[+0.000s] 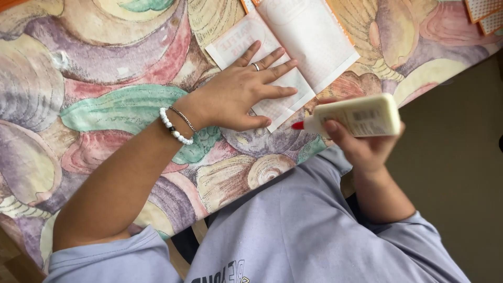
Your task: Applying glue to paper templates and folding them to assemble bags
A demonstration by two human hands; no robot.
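Note:
My left hand (pixel 241 91) lies flat, fingers spread, on a white paper sheet (pixel 238 44) that rests on the shell-patterned tablecloth (pixel 105 78). A ring sits on one finger and two bracelets circle the wrist. My right hand (pixel 361 147) grips a cream glue bottle (pixel 361 116) held sideways, its red tip (pixel 297 125) pointing left at the paper's near corner, just off the edge. A second, larger white sheet (pixel 314 36) overlaps the first one further back.
The table edge runs diagonally from lower left to upper right, with dark floor (pixel 456 157) beyond it. Orange dotted cards (pixel 484 15) lie at the top right corner. My grey shirt (pixel 293 230) fills the bottom of the view.

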